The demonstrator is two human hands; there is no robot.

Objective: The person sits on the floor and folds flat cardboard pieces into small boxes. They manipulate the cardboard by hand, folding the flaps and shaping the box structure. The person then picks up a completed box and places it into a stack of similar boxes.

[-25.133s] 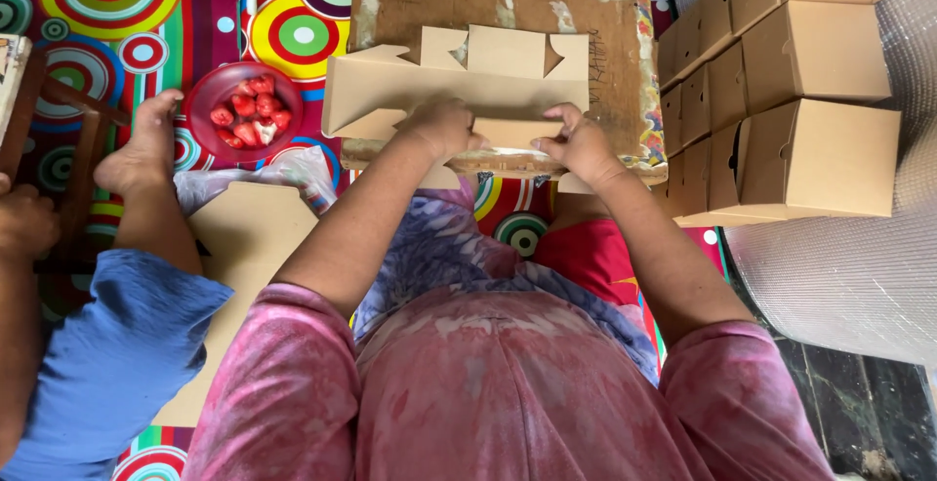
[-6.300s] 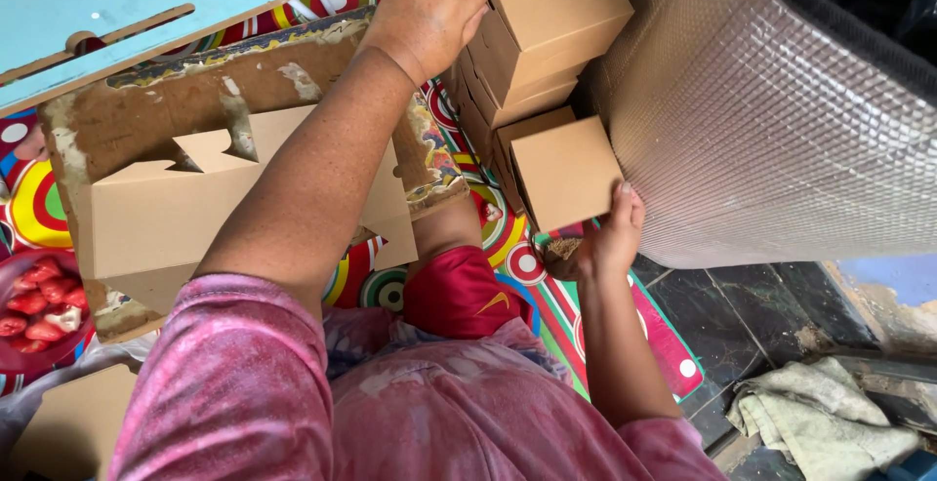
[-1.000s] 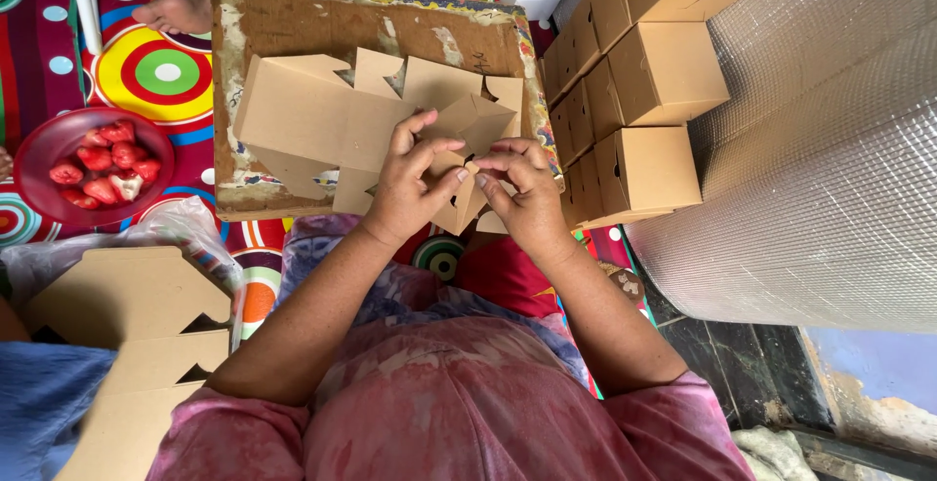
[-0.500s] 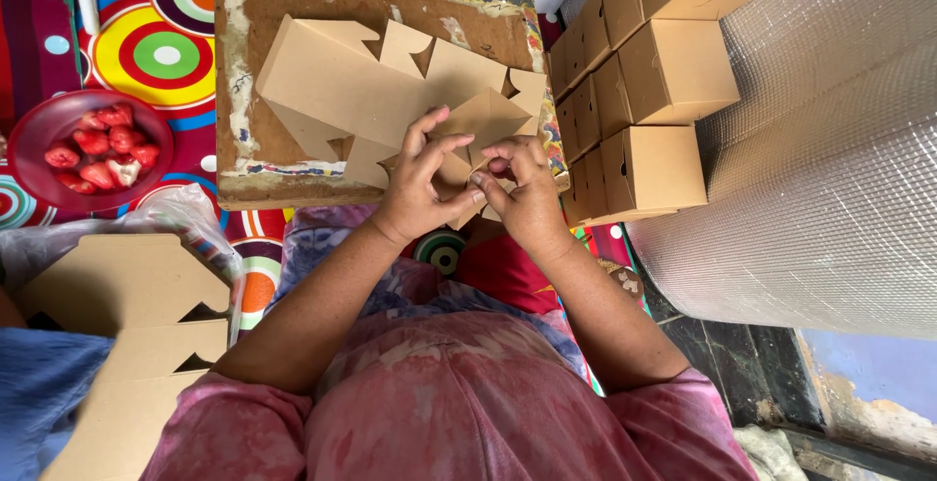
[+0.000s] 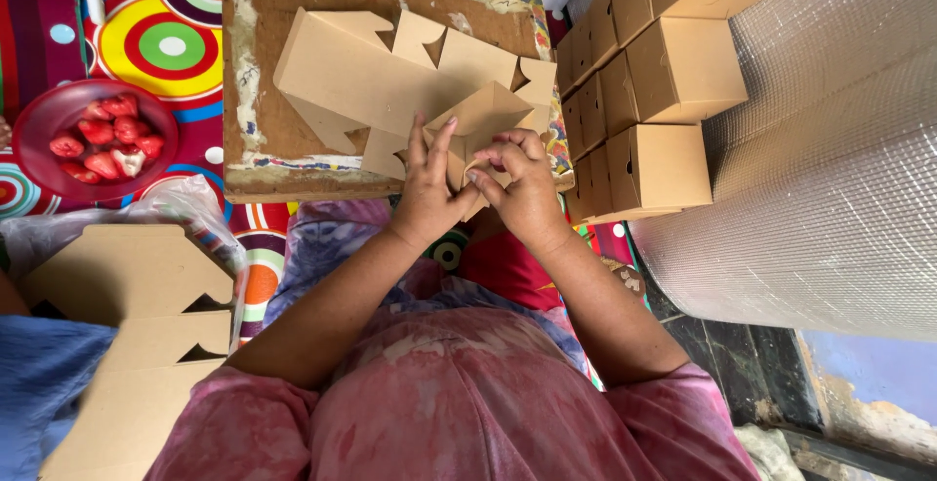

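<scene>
**Two hands folding a flat brown cardboard box blank on a worn board**

Head view — the flat brown cardboard box blank (image 5: 390, 76) lies spread over the worn brown wooden board (image 5: 256, 71), its notched flaps pointing toward the far edge. At the near right corner of the blank one flap stands raised into a tented fold. The left hand (image 5: 429, 188) rests on the blank just beside that fold, its fingers (image 5: 418, 140) stretched out and lying flat on the cardboard, so its grip is spread rather than clamped. The right hand (image 5: 522, 183) has its fingertips (image 5: 488, 154) curled and pinched together on the edge of the raised flap — grip closed on the cardboard. The two hands almost touch each other.

Right of the board a stack of folded brown cardboard boxes (image 5: 654, 71) stands in rows against a wall of silvery bubble-foil sheeting (image 5: 839, 130). Left of the board a round red bowl of cut red fruit pieces (image 5: 93, 140) sits on the bright mat with coloured circles (image 5: 161, 42). Nearer the person, at the lower left, a pile of more flat cardboard blanks (image 5: 127, 335) lies beside a blue-sleeved arm (image 5: 34, 383) of another person.
</scene>
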